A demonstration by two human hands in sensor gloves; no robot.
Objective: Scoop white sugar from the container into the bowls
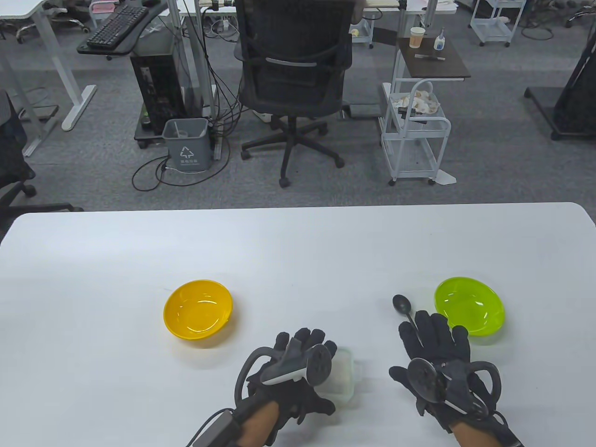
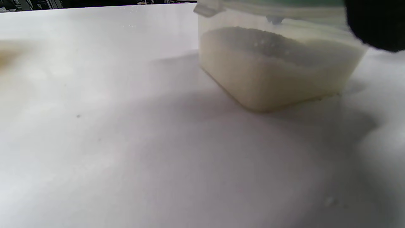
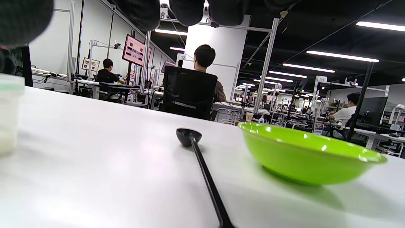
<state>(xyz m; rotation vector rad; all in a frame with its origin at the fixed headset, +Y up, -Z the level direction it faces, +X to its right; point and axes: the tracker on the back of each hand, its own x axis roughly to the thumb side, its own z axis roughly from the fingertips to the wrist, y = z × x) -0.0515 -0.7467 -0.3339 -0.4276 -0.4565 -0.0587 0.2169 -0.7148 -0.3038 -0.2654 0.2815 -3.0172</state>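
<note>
A clear lidded container (image 1: 345, 372) of white sugar (image 2: 272, 72) stands near the table's front edge. My left hand (image 1: 305, 344) lies over its left part. In the left wrist view one gloved finger (image 2: 376, 25) is at its upper right rim, and whether it grips is unclear. A black spoon (image 1: 401, 305) lies on the table left of the green bowl (image 1: 469, 305). My right hand (image 1: 430, 328) hovers flat over the spoon's handle; in the right wrist view the spoon (image 3: 202, 164) lies free below the fingers (image 3: 186, 11). A yellow bowl (image 1: 198, 308) sits to the left. Both bowls look empty.
The white table (image 1: 298, 251) stretches away behind the bowls. Beyond its far edge are an office chair (image 1: 293, 79), a grey bin (image 1: 186, 144) and a white cart (image 1: 414, 135) on the floor.
</note>
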